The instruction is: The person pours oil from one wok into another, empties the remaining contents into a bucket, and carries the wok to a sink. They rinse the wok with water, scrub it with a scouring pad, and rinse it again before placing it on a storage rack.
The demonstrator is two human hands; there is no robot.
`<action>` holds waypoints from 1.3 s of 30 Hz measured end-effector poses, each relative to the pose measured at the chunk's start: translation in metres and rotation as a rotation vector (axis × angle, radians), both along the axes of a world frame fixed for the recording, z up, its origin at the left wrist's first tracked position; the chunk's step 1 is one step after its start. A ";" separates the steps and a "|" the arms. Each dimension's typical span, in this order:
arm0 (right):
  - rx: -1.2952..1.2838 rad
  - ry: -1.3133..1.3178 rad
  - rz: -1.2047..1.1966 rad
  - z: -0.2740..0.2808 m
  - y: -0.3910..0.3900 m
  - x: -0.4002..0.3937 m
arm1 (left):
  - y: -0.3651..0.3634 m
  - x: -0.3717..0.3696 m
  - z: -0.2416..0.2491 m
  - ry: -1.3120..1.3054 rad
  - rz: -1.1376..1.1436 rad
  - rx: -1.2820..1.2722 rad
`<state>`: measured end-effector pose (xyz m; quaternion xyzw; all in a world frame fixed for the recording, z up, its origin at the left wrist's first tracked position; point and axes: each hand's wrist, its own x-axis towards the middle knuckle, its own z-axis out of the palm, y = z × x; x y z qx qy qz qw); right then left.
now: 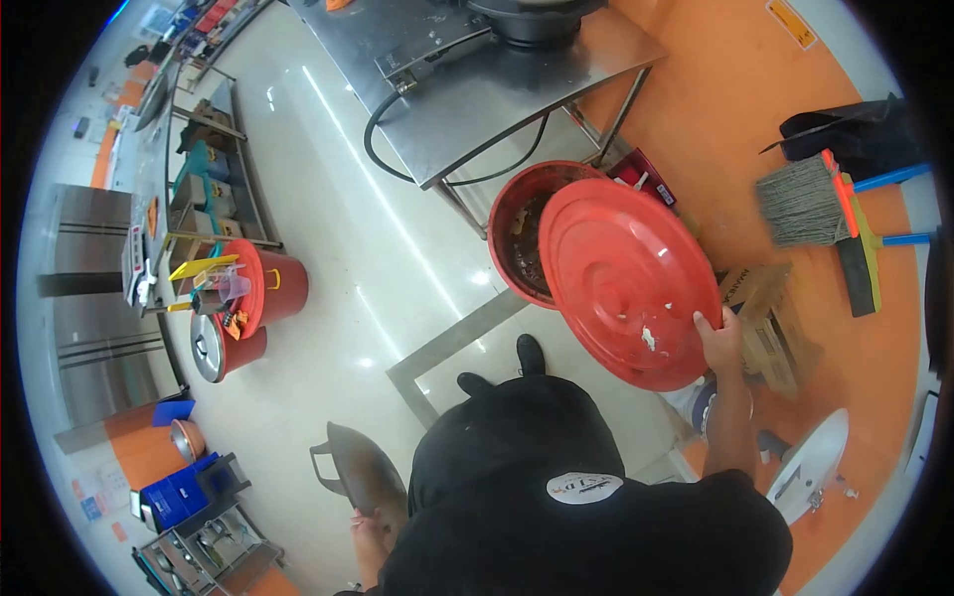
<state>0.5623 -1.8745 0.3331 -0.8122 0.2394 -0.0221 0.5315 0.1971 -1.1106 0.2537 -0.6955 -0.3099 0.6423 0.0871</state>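
My right hand (723, 343) grips the rim of a large round red plastic lid (616, 268). White scraps cling to the lid's top. Tilted, it covers part of a red bin (504, 204), whose dark, soiled inside shows on the left. On my other side, my left hand (368, 521) is closed on the edge of a grey metal wok (363, 462) with a loop handle. The wok hangs low beside my body, partly hidden by my dark clothing.
Ahead stands a steel table (467, 119) with a black-based appliance (532, 25) and a hose. Brushes (805, 204), a cardboard box (770, 328) and a white sink (810, 467) line the right wall. Red bins (283, 288) and shelving (209, 189) stand left.
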 end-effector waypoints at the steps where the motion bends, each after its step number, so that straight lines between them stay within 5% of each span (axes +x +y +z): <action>1: 0.009 -0.004 0.004 -0.027 -0.017 -0.007 | -0.005 -0.004 0.006 0.093 -0.162 -0.017; 3: 0.321 -0.119 -0.214 -0.093 -0.040 -0.011 | -0.014 -0.007 0.016 0.163 -0.255 -0.022; 9: 0.704 -0.198 -0.396 -0.246 -0.012 0.022 | -0.027 -0.051 0.038 0.577 -0.379 0.031; 10: 0.757 -0.242 -0.384 -0.262 0.004 0.031 | -0.008 -0.080 0.035 0.289 -0.142 -0.014; 12: 0.666 0.281 -0.306 -0.338 0.011 0.033 | -0.001 -0.104 0.046 0.010 0.107 -0.042; 13: 0.672 0.293 -0.296 -0.338 0.024 0.036 | 0.003 -0.105 0.052 0.315 -0.392 -0.151; 15: 0.745 0.687 -0.605 -0.329 0.060 0.046 | -0.023 -0.089 0.079 0.717 -0.956 -0.182; 18: 0.982 0.746 -0.588 -0.359 0.081 0.033 | -0.046 -0.079 0.111 1.147 -1.693 -0.319; 19: 0.984 0.742 -0.561 -0.373 0.080 0.030 | -0.043 -0.088 0.111 1.214 -1.848 -0.351; 20: 1.153 0.494 -0.477 -0.387 0.078 0.024 | -0.017 -0.121 0.107 1.321 -2.303 -0.149; 21: 1.312 0.254 -0.388 -0.397 0.084 0.024 | -0.019 -0.131 0.109 1.361 -2.513 -0.055; 22: 1.317 0.280 -0.362 -0.393 0.093 0.032 | -0.031 -0.129 0.116 1.409 -2.715 0.065; 25: 0.902 0.537 -0.350 -0.374 0.101 0.049 | -0.033 -0.118 0.133 1.508 -2.649 -0.757; 26: 0.808 0.618 -0.347 -0.378 0.105 0.053 | -0.013 -0.132 0.128 1.186 -2.514 -0.592; 28: 0.776 0.702 -0.273 -0.428 0.094 0.029 | -0.034 -0.155 0.115 1.572 -2.670 -0.291; 30: 1.056 0.653 -0.040 -0.525 0.081 0.014 | -0.070 -0.132 0.109 1.989 -2.734 -0.466; 31: 1.134 0.824 -0.079 -0.455 0.110 0.032 | -0.071 -0.120 0.114 1.714 -2.630 -0.627; 32: 1.174 0.728 -0.343 -0.439 0.136 0.032 | -0.075 -0.104 0.120 1.477 -2.466 -0.791; 33: 1.219 0.795 -0.536 -0.411 0.163 0.041 | -0.076 -0.111 0.118 1.486 -2.446 -0.793; 35: 1.283 0.754 -0.509 -0.418 0.183 0.044 | -0.066 -0.161 0.120 1.125 -2.448 -0.512; 37: 1.347 0.685 -0.512 -0.422 0.176 0.048 | -0.113 -0.116 0.154 1.180 -2.378 -0.509; 39: 1.100 0.641 -0.679 -0.427 0.179 0.054 | -0.132 -0.113 0.151 1.256 -2.311 -0.489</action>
